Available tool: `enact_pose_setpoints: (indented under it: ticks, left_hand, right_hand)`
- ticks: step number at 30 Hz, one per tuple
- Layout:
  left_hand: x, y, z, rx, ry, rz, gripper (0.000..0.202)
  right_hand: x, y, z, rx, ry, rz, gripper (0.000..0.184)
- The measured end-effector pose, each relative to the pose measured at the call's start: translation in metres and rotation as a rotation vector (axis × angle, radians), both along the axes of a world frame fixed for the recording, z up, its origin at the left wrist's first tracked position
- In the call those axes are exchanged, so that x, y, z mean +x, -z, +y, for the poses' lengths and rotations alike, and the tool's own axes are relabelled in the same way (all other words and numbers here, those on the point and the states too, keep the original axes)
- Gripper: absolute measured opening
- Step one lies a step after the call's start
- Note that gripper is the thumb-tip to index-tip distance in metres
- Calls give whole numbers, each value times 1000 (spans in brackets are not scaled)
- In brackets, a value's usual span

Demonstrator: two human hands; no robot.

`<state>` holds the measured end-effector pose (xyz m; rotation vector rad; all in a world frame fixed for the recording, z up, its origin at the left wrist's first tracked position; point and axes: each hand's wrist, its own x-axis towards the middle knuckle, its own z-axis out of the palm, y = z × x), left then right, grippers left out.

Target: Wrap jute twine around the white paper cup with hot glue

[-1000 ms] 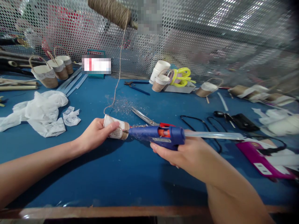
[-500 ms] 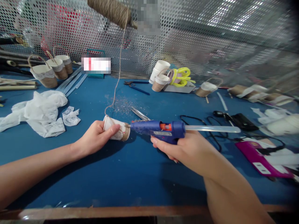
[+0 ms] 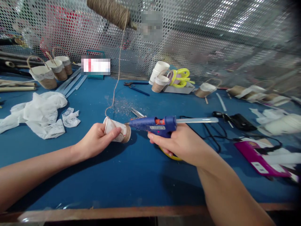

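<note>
My left hand [image 3: 97, 139] is closed round a small paper cup [image 3: 117, 129] held on its side, its bottom end wound with brown twine. A strand of twine [image 3: 116, 75] runs from the cup up to a spool [image 3: 109, 12] hanging at the top. My right hand [image 3: 181, 144] grips a blue hot glue gun [image 3: 155, 124] with a clear glue stick [image 3: 197, 120] out of its back. The gun's nozzle touches the top of the cup's wound end.
Blue table [image 3: 131, 175] with a perforated metal screen [image 3: 211, 37] behind. White lace scraps [image 3: 39, 114] lie at left, finished cup baskets [image 3: 48, 73] at back left, more cups [image 3: 160, 77] at back centre. Scissors [image 3: 137, 113], pliers [image 3: 136, 86], black cable [image 3: 211, 131] and a magenta box [image 3: 258, 157] lie around.
The glue gun has risen and shifted left, its nozzle moving from the cup's bottom face up to the top edge of the wound end. My left hand kept the cup nearly still.
</note>
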<state>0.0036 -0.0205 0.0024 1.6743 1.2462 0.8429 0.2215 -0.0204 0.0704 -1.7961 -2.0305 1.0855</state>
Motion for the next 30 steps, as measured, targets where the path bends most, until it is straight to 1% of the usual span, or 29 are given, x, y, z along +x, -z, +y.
enact_pose_setpoints:
  ticks: [4,9,13,15,17,23,27,30]
  left_hand:
    - [0,-1,2,-20,-9,-32,33]
    - [1,-2,7,-101,-9,-86,35]
    - [0,-1,9,-154,-6,-140,36]
    - [0,0,9,-182,-7,-158,37]
    - [1,0,9,-197,-12,-171,37]
    - [1,-1,7,-160,-15,-114,38]
    - [0,-2,4,-96,-5,-71,37]
    - [0,0,1,-28,2,-30,35]
  right_hand:
    - [3,0,-2,25,-12,-16,24]
    - [5,-1,-8,67,-24,-46,25]
    - [9,2,-11,141,-90,-113,22]
    - [12,4,-13,139,-120,-133,22]
    - [14,6,-13,116,-115,-144,23]
    - [10,3,-12,111,-45,-130,25]
    - [8,1,-8,64,-15,-26,24]
    - [7,2,-5,38,-24,25,23]
